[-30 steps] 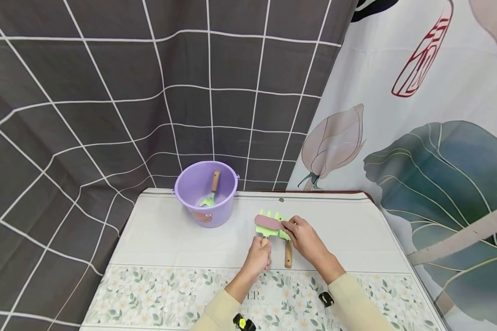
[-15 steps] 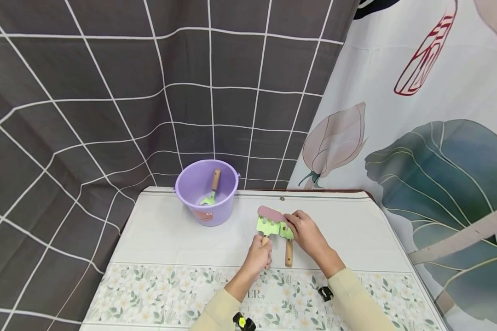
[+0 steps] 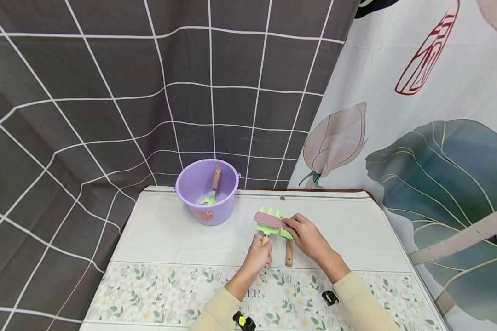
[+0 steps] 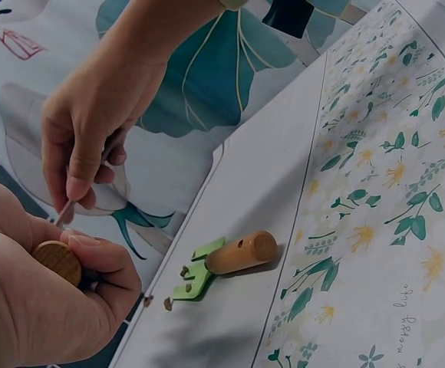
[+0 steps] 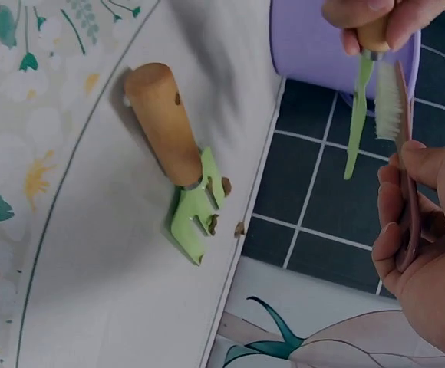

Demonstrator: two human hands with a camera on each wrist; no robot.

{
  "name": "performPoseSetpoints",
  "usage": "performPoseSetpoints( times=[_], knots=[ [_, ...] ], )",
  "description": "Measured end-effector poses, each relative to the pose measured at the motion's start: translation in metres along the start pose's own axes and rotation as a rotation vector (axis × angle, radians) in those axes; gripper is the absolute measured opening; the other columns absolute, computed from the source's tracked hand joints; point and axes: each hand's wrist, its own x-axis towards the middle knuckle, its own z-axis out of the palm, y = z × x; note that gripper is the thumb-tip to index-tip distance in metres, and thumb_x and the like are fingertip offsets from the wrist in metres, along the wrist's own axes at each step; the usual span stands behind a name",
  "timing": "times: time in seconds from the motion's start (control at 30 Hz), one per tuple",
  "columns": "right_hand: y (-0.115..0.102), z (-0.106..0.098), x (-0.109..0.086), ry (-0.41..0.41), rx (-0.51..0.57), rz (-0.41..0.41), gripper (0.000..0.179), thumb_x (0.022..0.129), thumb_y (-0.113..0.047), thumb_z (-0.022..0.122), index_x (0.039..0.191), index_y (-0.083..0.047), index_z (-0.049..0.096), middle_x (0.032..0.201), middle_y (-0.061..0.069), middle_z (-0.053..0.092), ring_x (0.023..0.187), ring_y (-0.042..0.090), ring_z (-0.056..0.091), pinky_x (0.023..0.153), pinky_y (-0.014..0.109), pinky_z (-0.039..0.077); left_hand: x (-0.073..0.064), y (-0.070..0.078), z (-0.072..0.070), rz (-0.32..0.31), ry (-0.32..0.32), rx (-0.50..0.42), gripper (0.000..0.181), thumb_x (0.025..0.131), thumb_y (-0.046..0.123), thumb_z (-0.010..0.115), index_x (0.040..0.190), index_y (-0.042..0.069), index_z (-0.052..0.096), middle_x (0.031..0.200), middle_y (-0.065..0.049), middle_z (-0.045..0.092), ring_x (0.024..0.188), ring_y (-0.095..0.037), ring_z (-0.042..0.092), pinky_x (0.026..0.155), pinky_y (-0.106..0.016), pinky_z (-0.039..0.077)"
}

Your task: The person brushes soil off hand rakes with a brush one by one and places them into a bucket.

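My left hand (image 3: 258, 253) grips the wooden handle of a small garden rake with a light green head (image 3: 267, 229). In my right hand (image 3: 308, 236) is a pink scrubbing brush (image 3: 268, 219) with white bristles (image 5: 387, 103). The brush lies across the rake's tines in the head view; the right wrist view shows its bristles facing the green metal (image 5: 357, 115), close beside it. Below them on the table is a green garden fork with a wooden handle (image 3: 289, 253). Brown clumps (image 5: 213, 224) sit at its prongs.
Back left on the table (image 3: 157, 234) stands a purple bucket (image 3: 213, 218), holding another green tool with a wooden handle (image 3: 216, 179). A small brown bit (image 3: 282, 198) lies near the table's back edge. Dark checked cloth (image 3: 128, 115) hangs behind.
The brush shifted up toward the tips of the rake's tines, then back down across them. The left hand, the rake and the fork on the table have barely moved.
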Motion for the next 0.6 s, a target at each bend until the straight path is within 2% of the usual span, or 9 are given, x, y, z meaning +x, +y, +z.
performPoseSetpoints(
  times=[0.17, 0.33, 0.6],
  knots=[
    [-0.0011, 0.0030, -0.0030, -0.019, -0.022, -0.026, 0.019, 0.095, -0.007, 0.073, 0.114, -0.004, 0.077, 0.096, 0.004, 0.065, 0.078, 0.011, 0.061, 0.064, 0.023, 0.055, 0.0006, -0.0003, 0.0001, -0.007, 0.000, 0.002, 0.008, 0.109, 0.015, 0.042, 0.108, 0.010, 0.035, 0.075, 0.002, 0.043, 0.055, -0.007, 0.037, 0.046, -0.015, 0.033],
    [0.0001, 0.0057, -0.0016, -0.019, -0.063, 0.000, 0.019, 0.096, -0.008, 0.073, 0.114, -0.004, 0.078, 0.096, 0.004, 0.065, 0.079, 0.012, 0.062, 0.064, 0.024, 0.056, -0.0006, -0.0003, 0.0001, 0.003, -0.005, 0.014, 0.007, 0.110, 0.014, 0.041, 0.107, 0.010, 0.035, 0.075, 0.002, 0.043, 0.056, -0.007, 0.038, 0.046, -0.015, 0.034],
    [0.0035, 0.0085, 0.0047, 0.031, -0.118, -0.005, 0.020, 0.093, -0.008, 0.076, 0.112, -0.002, 0.078, 0.092, 0.006, 0.064, 0.077, 0.016, 0.061, 0.062, 0.028, 0.056, -0.0015, 0.0001, 0.0007, 0.006, 0.001, 0.039, 0.006, 0.110, 0.014, 0.040, 0.111, 0.008, 0.038, 0.074, 0.003, 0.044, 0.055, -0.006, 0.038, 0.046, -0.015, 0.034]
  ],
)
